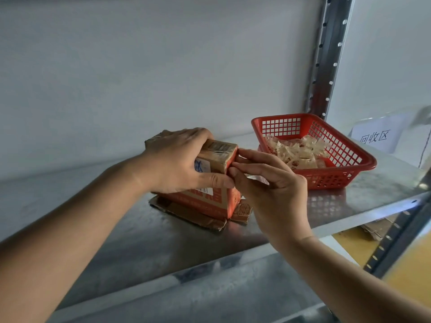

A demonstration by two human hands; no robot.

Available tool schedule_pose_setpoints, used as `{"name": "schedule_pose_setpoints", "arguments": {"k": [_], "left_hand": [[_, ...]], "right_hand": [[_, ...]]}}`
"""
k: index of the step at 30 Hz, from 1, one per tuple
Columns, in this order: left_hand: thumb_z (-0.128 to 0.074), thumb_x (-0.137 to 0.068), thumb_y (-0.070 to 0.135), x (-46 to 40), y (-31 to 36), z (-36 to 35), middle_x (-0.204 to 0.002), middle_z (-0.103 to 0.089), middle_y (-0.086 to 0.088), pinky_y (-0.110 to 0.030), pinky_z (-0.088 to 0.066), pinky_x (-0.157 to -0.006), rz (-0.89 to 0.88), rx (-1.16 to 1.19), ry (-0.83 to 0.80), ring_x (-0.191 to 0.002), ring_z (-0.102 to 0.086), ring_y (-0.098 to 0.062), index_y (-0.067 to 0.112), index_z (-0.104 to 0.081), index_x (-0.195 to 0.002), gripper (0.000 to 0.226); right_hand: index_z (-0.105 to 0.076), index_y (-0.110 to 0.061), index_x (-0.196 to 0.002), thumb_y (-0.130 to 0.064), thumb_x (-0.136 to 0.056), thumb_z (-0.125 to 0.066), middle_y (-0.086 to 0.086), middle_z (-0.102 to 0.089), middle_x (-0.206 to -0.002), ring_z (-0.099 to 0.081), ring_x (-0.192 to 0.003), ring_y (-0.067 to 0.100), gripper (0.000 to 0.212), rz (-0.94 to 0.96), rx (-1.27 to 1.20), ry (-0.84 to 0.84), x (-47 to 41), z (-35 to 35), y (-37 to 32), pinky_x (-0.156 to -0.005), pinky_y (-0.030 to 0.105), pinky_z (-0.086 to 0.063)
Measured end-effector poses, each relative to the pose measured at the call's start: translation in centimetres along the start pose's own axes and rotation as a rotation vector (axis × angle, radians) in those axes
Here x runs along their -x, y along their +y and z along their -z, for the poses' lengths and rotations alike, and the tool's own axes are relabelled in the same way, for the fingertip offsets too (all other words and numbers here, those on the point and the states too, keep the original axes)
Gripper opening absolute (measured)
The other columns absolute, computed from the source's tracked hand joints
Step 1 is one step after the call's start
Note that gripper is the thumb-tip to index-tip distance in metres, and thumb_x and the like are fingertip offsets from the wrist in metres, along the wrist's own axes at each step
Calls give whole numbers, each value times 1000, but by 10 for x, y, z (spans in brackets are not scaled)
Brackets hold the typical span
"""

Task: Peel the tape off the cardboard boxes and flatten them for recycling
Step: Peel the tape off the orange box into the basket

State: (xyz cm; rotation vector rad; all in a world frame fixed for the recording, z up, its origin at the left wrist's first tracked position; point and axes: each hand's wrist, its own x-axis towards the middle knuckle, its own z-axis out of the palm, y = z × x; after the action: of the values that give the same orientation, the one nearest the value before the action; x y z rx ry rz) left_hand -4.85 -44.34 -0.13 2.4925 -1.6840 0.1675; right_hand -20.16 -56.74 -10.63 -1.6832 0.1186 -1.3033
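Two bare forearms reach in from the bottom corners over a shiny metal shelf [130,241], whose front edge runs across the foreground with bare surface between it and the work.

Midway back, a small orange and brown cardboard box [217,183] stands upright on the shelf, its bottom flaps splayed flat beneath it. The left hand [179,159] grips the box from the left, fingers curled over its top and thumb pressed along the near face. The right hand [268,183] meets the box's upper right corner edge, with its thumb and fingertips pinched together there; whether tape lies between them cannot be told.

Just right of the box and slightly farther back, apart from it, sits a red plastic basket [345,159] with latticed walls, holding a heap of crumpled clear tape strips [296,150]. To the left of the box the shelf is open up to the pale back wall [140,66].

At far right, a perforated metal upright [326,54] rises at the shelf's end, and beyond it a white paper sign [375,136] bears printed characters.
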Motion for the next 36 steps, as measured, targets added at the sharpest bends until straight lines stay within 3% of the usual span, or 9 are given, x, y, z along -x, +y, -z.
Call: {"name": "schedule_pose_setpoints", "arguments": {"k": [4,9,18,29,31,34,36], "left_hand": [[-45,-58,104,-3,-6,3,-117,-53,24,-38,-43,-87,-23,29,-49,-106,-51,-5,39,-45,-128,95],[-56,-65,96,-5,-9,3,-117,-53,24,-32,-40,-84,-51,77,-76,-106,-51,0,38,-46,-129,87],[-43,-55,104,-7,-8,4,-119,-51,25,-41,-44,-94,-41,24,-76,-107,-50,-4,39,-42,-133,101],[-52,-64,97,-9,-11,5,-110,-50,26,-36,-42,-84,-80,75,-89,-103,-52,-1,40,-45,-125,84],[-50,-62,99,-9,-12,6,-108,-50,26,-36,-42,-83,-92,86,-95,-102,-52,2,42,-45,-122,83],[-48,-61,101,-10,-13,6,-106,-50,27,-40,-46,-88,-89,73,-101,-102,-53,-1,44,-44,-120,83],[-48,-60,102,-10,-13,6,-105,-50,27,-43,-47,-90,-88,63,-101,-101,-53,-3,44,-44,-118,82]], "right_hand": [[-81,-4,-100,-2,-82,-83,0,-74,-115,-72,-104,8,18,27,31,5,1,-2,-2,-81,23,-61],[-80,-2,-102,-1,-82,-82,0,-72,-119,-71,-108,5,20,14,-34,-5,5,-2,-2,-82,20,-60],[-81,-4,-96,0,-81,-84,1,-73,-108,-72,-101,13,16,94,48,19,-3,-5,-2,-77,19,-60],[-80,-1,-87,0,-79,-88,3,-72,-98,-73,-85,9,11,179,159,69,-2,-15,-6,-73,22,-62],[-79,-3,-85,-5,-81,-86,1,-72,-96,-72,-84,9,8,190,178,71,-2,-16,-7,-71,24,-62],[-78,-5,-82,-25,-81,-77,-2,-71,-94,-71,-83,10,21,182,184,78,-3,-17,-10,-68,26,-62],[-77,-6,-80,-28,-79,-76,-3,-70,-92,-70,-82,10,22,178,212,76,-3,-18,-11,-66,28,-61]]}}
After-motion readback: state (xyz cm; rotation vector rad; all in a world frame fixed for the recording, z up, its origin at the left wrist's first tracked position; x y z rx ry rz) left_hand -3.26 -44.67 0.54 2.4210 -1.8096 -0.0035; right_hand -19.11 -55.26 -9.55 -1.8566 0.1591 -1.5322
